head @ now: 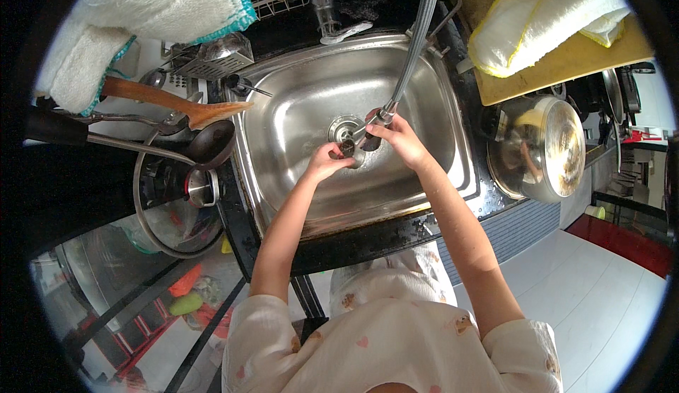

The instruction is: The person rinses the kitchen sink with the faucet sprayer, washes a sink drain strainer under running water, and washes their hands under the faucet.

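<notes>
Both hands are over a stainless steel sink (297, 96), near its drain (339, 125). My left hand (324, 165) pinches a small dark, rounded object (347, 149) between thumb and fingers; its exact kind is unclear. My right hand (400, 138) grips the metal end (383, 117) of a braided flexible faucet hose (412, 53). Another small dark piece (370, 142) shows just below the right fingers, partly hidden by them. The hose end points toward the object in the left hand.
Left of the sink are a wooden spatula (212, 112), a black ladle (212, 143), a glass lid (175, 223) and a perforated metal holder (217, 64). An upturned metal pot (536, 149) stands right, below a yellow cutting board (551, 80) with a white cloth (530, 32). A second faucet (323, 5) rises behind.
</notes>
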Available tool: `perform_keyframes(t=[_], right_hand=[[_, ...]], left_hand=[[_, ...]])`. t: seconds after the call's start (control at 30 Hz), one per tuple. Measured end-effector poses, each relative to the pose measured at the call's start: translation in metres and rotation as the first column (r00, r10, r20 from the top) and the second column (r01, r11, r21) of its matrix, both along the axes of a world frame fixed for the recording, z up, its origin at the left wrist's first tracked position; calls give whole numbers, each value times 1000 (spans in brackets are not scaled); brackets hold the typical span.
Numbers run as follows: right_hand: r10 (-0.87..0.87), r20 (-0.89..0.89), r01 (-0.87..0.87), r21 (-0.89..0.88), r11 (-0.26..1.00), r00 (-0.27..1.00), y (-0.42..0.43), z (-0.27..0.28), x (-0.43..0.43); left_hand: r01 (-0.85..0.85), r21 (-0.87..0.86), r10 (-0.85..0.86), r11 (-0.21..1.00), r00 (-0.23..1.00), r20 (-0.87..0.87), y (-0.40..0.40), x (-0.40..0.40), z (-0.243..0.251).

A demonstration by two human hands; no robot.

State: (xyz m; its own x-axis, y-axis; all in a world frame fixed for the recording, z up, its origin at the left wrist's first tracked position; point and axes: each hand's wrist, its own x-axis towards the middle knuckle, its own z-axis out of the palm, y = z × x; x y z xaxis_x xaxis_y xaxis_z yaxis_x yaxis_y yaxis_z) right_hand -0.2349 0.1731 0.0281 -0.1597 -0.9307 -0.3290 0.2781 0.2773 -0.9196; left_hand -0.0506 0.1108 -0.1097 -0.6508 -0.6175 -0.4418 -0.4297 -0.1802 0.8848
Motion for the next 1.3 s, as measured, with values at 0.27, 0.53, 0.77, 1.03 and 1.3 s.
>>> perform_keyframes(t=[0.27, 0.53, 0.77, 1.03, 1.3], right_hand=[[30, -18, -30, 1, 1000, 999, 2, -6, -1], [-44, 23, 45, -36, 998, 999, -2, -6, 7], [28, 67, -27, -8, 1000, 997, -2, -8, 1], [-131, 96, 134, -23, 991, 987, -14, -10, 7], [-110, 17, 110, 8, 994, 994, -12, -10, 0]], left_hand=[[130, -687, -151, 715, 988, 31, 17, -5, 24], [-143, -478, 42, 866, 976, -215, 16, 1, 11], [-132, 768, 480, 627, 841, -248, 4, 18, -9], [-196, 761, 426, 618, 897, -115, 2, 0, -2], [-71, 868, 499, 491, 840, -214, -4, 3, 11]])
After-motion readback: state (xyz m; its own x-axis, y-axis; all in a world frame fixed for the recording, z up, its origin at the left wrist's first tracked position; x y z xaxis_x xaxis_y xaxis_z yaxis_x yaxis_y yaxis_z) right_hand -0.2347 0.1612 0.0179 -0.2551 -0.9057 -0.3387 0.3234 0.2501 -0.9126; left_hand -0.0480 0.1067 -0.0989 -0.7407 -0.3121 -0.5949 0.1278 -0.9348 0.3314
